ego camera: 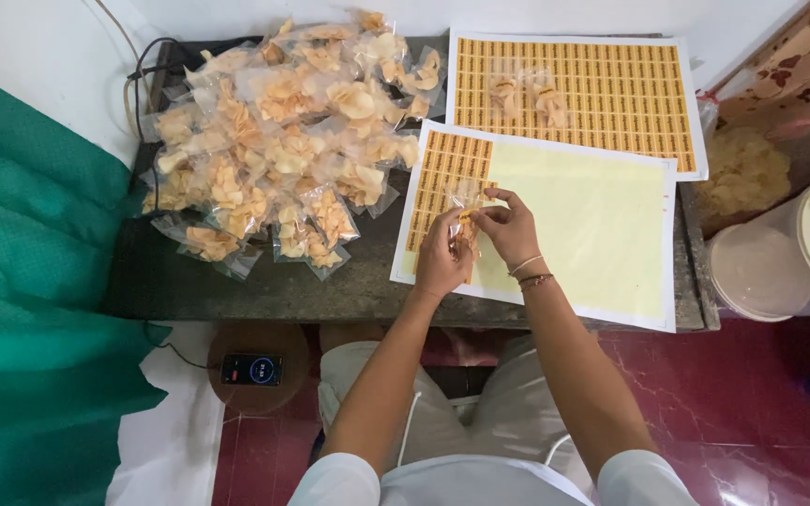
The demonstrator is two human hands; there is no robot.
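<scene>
- Left hand [440, 262]: fingers pinching a small clear snack packet [464, 225] over the nearer sticker sheet [574, 225].
- Right hand [510, 228]: fingertips pinched on the same packet's top.
- Pile of filled packets [283, 141]: on the dark counter [236, 281], left of the sheet.

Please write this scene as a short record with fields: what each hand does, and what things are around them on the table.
left hand: holds a small clear snack bag from below
right hand: pinches the top of the same bag
under the hands: sticker sheet, mostly peeled, stickers remain at its left edge
behind it: full sticker sheet with two bags lying on it
left part of table: pile of filled snack bags
floor stool: phone
</scene>
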